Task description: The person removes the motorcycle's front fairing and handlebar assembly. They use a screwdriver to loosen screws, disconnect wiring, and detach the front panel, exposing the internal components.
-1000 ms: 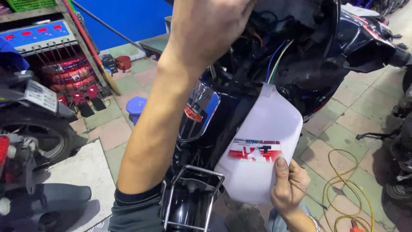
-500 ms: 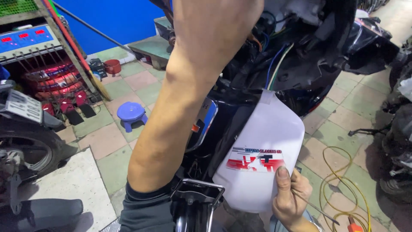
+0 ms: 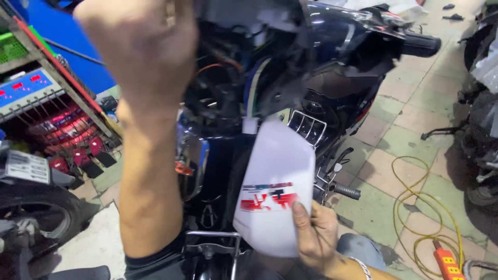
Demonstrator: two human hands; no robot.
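My right hand (image 3: 315, 234) grips the bottom of a white plastic jug (image 3: 276, 181) with a red and black label. The jug is tipped neck-up against the open front of a dark blue motorbike (image 3: 332, 62), its mouth close to exposed wires. My left hand (image 3: 142, 41) is raised high and close to the camera, reaching into the bike's opened head area; its fingers are curled, and what they hold is hidden. My left forearm crosses the middle of the view.
A metal rack (image 3: 46, 114) with red parts and a blue panel stands at left. Another motorbike's wheel (image 3: 36, 212) is at lower left. A yellow cable (image 3: 425, 207) and an orange power strip (image 3: 445, 262) lie on the tiled floor at right, beside a dark vehicle (image 3: 482, 129).
The view has swung left and closer to the bike. The jug has been lifted and tipped further, its neck now up at the wiring. My left hand stays raised at the bike's head.
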